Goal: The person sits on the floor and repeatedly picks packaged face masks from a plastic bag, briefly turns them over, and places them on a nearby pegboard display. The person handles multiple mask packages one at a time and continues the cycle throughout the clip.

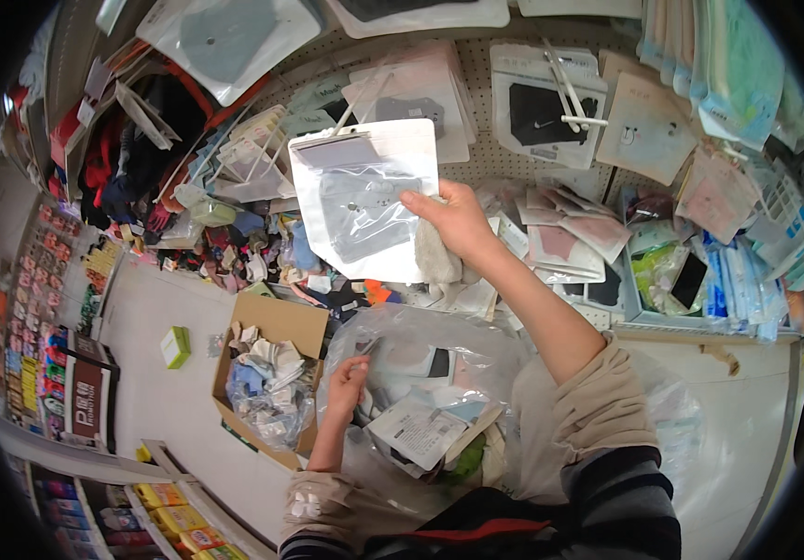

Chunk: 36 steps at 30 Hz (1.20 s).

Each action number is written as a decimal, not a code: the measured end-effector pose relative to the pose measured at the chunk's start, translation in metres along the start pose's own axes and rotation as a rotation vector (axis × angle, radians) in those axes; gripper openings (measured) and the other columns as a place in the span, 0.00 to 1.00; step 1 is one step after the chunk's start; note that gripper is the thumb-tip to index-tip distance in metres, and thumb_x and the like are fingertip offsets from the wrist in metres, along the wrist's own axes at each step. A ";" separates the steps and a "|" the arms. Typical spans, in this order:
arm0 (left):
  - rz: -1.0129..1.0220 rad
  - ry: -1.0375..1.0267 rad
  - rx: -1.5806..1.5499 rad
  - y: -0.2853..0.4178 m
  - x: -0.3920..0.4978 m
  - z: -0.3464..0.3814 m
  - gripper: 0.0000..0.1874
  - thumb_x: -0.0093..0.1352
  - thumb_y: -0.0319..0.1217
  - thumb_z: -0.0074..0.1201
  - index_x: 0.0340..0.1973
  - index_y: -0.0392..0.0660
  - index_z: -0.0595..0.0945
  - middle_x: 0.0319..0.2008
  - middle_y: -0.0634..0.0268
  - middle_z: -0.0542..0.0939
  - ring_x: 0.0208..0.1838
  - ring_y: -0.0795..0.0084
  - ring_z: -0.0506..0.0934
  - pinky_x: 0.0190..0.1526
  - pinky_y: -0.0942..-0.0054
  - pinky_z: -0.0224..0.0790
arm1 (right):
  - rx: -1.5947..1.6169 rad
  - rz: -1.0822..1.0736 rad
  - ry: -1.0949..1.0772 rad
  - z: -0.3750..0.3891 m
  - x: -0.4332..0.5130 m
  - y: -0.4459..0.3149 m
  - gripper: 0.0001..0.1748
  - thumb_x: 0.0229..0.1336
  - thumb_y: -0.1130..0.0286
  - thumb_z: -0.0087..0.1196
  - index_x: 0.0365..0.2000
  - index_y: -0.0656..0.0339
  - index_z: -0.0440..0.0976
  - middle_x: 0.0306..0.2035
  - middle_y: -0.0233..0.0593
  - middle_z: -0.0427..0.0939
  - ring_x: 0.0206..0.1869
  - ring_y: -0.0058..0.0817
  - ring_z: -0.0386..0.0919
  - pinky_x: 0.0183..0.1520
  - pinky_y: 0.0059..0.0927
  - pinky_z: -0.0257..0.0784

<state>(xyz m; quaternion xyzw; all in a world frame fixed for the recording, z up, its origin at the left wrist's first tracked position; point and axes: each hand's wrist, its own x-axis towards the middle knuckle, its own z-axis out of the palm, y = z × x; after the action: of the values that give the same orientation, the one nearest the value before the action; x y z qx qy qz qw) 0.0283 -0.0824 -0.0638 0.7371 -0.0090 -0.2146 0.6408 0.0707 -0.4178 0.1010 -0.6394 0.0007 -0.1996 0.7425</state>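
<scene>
My right hand grips the edge of a white pouch, its thumb on the front. A grey face mask with a small animal face shows through the pouch's clear window. Bunched under the same hand is a greyish cloth. A hook's label holder overlaps the pouch's top; I cannot tell whether the pouch hangs on it. Lower down, my left hand is curled at the left rim of a large clear plastic bag. Several mask packets lie inside that bag.
Packets hang from a pegboard with protruding hooks. A blue bin at right holds packets and a phone. Left of the bag stands a cardboard box of socks; a green box lies on the floor.
</scene>
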 end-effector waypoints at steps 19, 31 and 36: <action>-0.244 0.085 0.208 -0.022 -0.029 0.022 0.12 0.72 0.34 0.50 0.47 0.44 0.77 0.14 0.76 0.66 0.13 0.84 0.60 0.15 0.81 0.51 | -0.307 0.003 0.094 0.000 -0.012 -0.001 0.23 0.54 0.52 0.54 0.34 0.64 0.77 0.27 0.49 0.79 0.33 0.46 0.78 0.38 0.43 0.69; 0.791 0.263 0.623 0.191 0.076 0.071 0.30 0.71 0.35 0.47 0.67 0.41 0.59 0.66 0.56 0.59 0.69 0.64 0.57 0.66 0.64 0.48 | -0.495 -0.176 -0.007 -0.023 0.008 0.017 0.23 0.55 0.49 0.53 0.33 0.60 0.78 0.28 0.49 0.79 0.35 0.46 0.78 0.39 0.43 0.69; 0.715 0.102 0.100 0.257 0.112 0.074 0.23 0.73 0.37 0.46 0.61 0.43 0.66 0.60 0.61 0.68 0.63 0.67 0.66 0.63 0.65 0.56 | -0.350 -0.216 -0.139 -0.031 0.007 0.015 0.21 0.55 0.50 0.56 0.38 0.57 0.80 0.25 0.45 0.78 0.30 0.41 0.77 0.35 0.37 0.68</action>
<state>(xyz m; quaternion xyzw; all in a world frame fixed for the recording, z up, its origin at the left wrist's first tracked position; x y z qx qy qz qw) 0.1732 -0.2302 0.1389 0.7274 -0.2449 0.0607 0.6382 0.0740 -0.4480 0.0827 -0.7673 -0.0841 -0.2301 0.5927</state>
